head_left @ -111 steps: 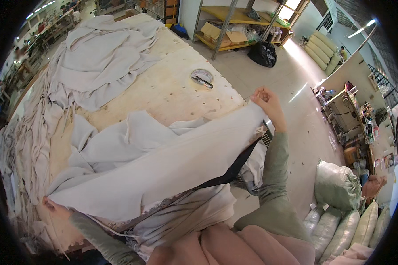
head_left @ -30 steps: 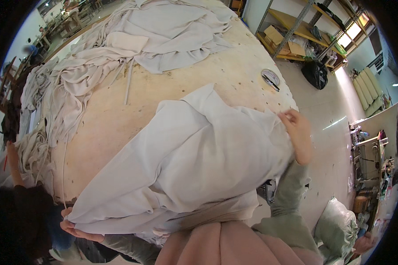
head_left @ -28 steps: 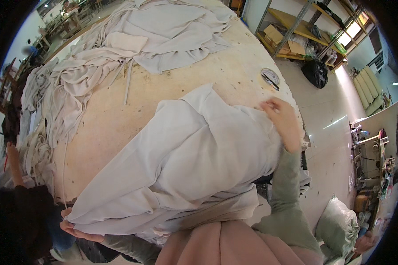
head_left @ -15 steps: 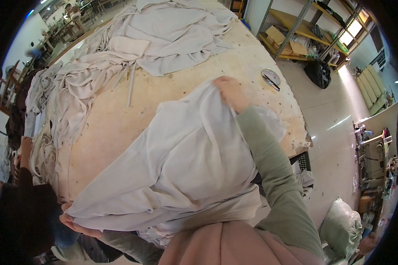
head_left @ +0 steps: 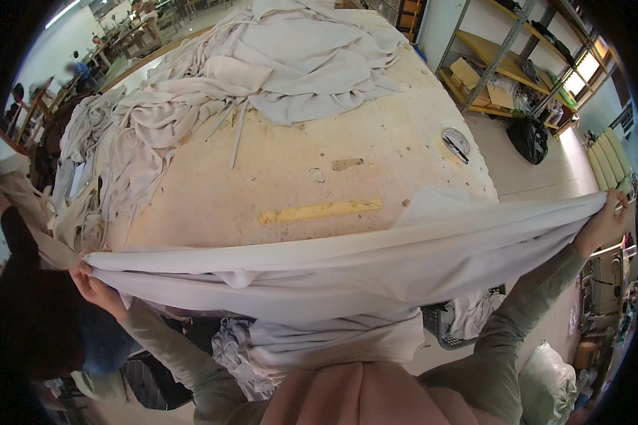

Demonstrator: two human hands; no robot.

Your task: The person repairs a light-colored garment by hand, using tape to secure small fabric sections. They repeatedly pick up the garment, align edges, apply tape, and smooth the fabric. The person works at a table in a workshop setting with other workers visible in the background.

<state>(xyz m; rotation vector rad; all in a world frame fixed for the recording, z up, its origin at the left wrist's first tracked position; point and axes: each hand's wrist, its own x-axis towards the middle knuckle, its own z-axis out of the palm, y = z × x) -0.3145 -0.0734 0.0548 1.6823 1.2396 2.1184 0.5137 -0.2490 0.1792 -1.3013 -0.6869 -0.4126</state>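
Note:
A long piece of pale grey fabric (head_left: pixel 347 265) is stretched taut from side to side across my front, over the near edge of the table. My left hand (head_left: pixel 98 287) pinches one end of it at the left. Out at the far right, my right hand (head_left: pixel 606 221) grips the other end, arm extended. The upper edge runs nearly straight between the hands, and the lower part sags in soft folds. More cloth (head_left: pixel 340 340) lies bunched against my body beneath it.
The worn wooden table (head_left: pixel 290 170) carries a heap of pale fabric (head_left: pixel 312 64) at its far left. A tape roll (head_left: pixel 456 144) with a dark tool lies by the right edge. A black crate (head_left: pixel 450 336) holds cloth below. Another person (head_left: pixel 35 319) is close at left.
My right hand has swung from over the table out to the far right, pulling the bunched fabric into a taut span. My left hand has risen and moved slightly left, still holding its end.

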